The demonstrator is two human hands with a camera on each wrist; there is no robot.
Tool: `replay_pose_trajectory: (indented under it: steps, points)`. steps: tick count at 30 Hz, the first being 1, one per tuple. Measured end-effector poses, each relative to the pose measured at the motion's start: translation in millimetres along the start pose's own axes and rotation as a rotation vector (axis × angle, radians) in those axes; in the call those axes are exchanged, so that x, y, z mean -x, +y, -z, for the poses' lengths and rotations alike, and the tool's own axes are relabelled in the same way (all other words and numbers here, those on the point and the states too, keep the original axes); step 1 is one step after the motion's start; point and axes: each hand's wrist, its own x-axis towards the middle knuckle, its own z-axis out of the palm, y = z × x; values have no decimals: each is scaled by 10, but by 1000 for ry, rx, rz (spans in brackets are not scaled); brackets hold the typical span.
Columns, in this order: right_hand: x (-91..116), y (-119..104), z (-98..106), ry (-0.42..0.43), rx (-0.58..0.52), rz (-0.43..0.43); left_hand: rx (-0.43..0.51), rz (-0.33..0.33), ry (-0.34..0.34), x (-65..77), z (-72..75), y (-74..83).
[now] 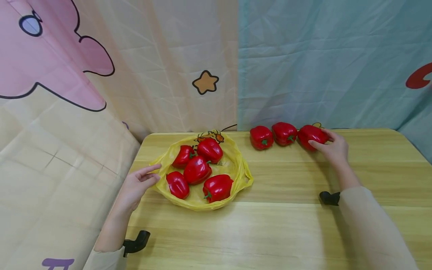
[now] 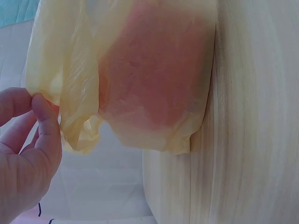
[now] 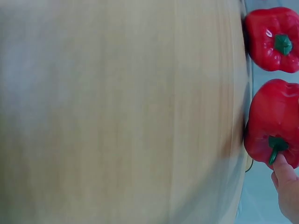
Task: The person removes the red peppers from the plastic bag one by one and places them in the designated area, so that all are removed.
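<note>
My left hand [image 1: 136, 185] pinches the left rim of a yellow plastic bag [image 1: 197, 205] between thumb and fingertips, which the left wrist view shows up close. The bag lies wide open on the table, with several red bell peppers [image 1: 197, 170] inside it. At the table's back edge, the right hand [image 1: 332, 148] grips another red bell pepper [image 1: 309, 135], thumb on its front and fingers over its right end. Two more bell peppers [image 1: 284, 133] sit left of the gripped one in a row. The right wrist view catches only part of this hand beside a green stem [image 3: 276, 145].
A light wooden table [image 1: 270, 228] carries everything. Behind it hangs a printed curtain [image 1: 287, 60], close to the row of peppers, and a pale cloth [image 1: 60, 161] hangs along the left side. Black wrist mounts [image 1: 136, 243] stick out from both sleeves.
</note>
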Motion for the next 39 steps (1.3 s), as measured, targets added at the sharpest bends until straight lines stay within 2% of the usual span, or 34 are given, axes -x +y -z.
replay_pose_trajectory:
  steps: [10, 19, 27, 39]
  points:
    - [-119, -70, -52, 6, -10, -11, 9, -11, -6, 7, 5, -10]
    - [-187, -109, -98, 15, -51, -56, 23, -17, -15, 4, 8, -18]
    - [-201, -113, -114, 42, -44, -19, 33, -22, -19, -6, 8, -36]
    - [-210, -111, -110, 8, -37, 21, 14, -14, -4, -6, 2, -22]
